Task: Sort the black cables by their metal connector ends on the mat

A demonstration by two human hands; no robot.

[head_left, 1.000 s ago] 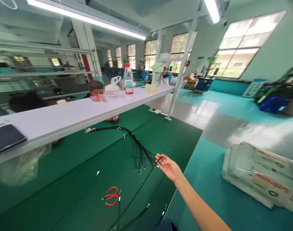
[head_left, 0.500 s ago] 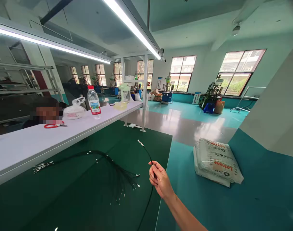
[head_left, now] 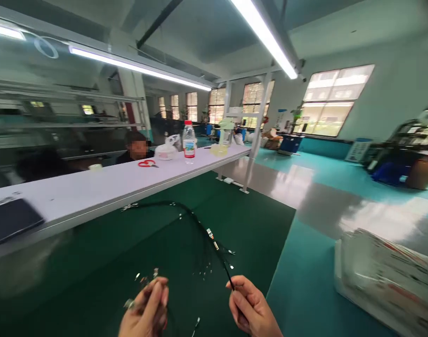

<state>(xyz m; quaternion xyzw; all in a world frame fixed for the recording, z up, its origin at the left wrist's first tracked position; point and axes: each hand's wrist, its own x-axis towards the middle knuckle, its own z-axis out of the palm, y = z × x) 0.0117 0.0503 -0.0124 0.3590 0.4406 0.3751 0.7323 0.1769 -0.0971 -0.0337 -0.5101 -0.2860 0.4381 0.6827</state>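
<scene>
1 black cable (head_left: 222, 260) is in the right hand (head_left: 254, 309), above the green counter (head_left: 256, 224); the fingers are closed, pinching it between thumb and forefinger. The cable's long axis runs slantwise, up and leftward from this hand, its tip pointing away from the person toward the raised shelf (head_left: 94, 182). It looks thin, dark and nearly straight, with 1 pale connector (head_left: 210, 233) at the tip and 1 light band just below. The left hand (head_left: 147, 309) has its fingers curled around a cluster of small ends (head_left: 129, 304), too blurred to count. Beyond the cable, 1 bundle of black cables (head_left: 161, 203) lies in an arc on the counter, its strands too fine to number. 1 loose end (head_left: 198, 321) shows between the hands. The shelf carries 1 red-capped bottle (head_left: 189, 145), 1 white bag (head_left: 166, 150) and 1 pair of red-handled scissors (head_left: 147, 164).
</scene>
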